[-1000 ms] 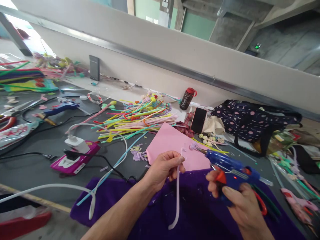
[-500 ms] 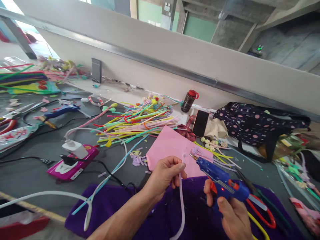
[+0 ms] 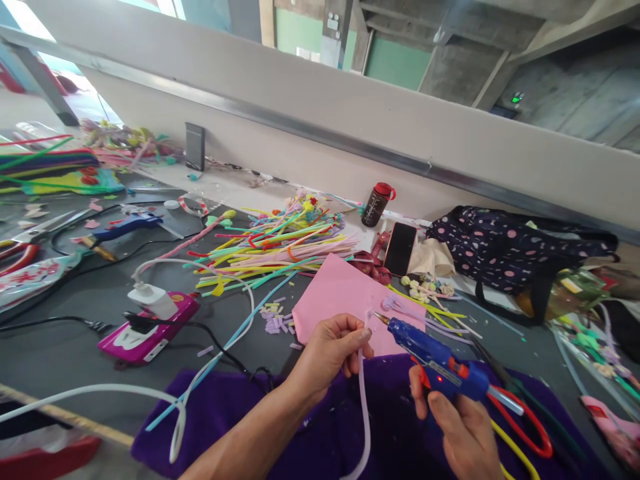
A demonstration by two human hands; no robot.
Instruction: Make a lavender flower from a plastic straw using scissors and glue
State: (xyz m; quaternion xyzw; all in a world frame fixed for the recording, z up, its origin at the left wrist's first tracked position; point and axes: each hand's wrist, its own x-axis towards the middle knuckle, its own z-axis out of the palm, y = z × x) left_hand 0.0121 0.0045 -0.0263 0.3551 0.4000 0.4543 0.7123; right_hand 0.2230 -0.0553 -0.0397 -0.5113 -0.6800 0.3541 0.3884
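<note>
My left hand (image 3: 343, 343) pinches a pale lilac pipe cleaner (image 3: 365, 413) between thumb and fingers; its long end hangs down over the purple cloth (image 3: 225, 413). Just above the fingertips its short upper end shows in front of a pink sheet (image 3: 330, 287). A blue hot glue gun (image 3: 435, 353) is gripped in my right hand (image 3: 455, 420), a small red light glowing on its side. The metal nozzle points left, close to the pipe cleaner's upper end; whether they touch I cannot tell. A clear glue stick pokes out of the gun's back.
Left of the sheet lie small cut pieces (image 3: 277, 319) and a magenta power strip (image 3: 150, 327) with cables. Bundled pipe cleaners (image 3: 280, 250) are behind. A bottle (image 3: 376, 205), a phone (image 3: 401, 247) and a dark patterned bag (image 3: 515, 247) stand or lie further back. Red-handled scissors (image 3: 37, 240) lie at left.
The glue gun has moved a little left and down, bringing its nozzle nearer to the pipe cleaner's upper end. My left hand has stayed almost in place.
</note>
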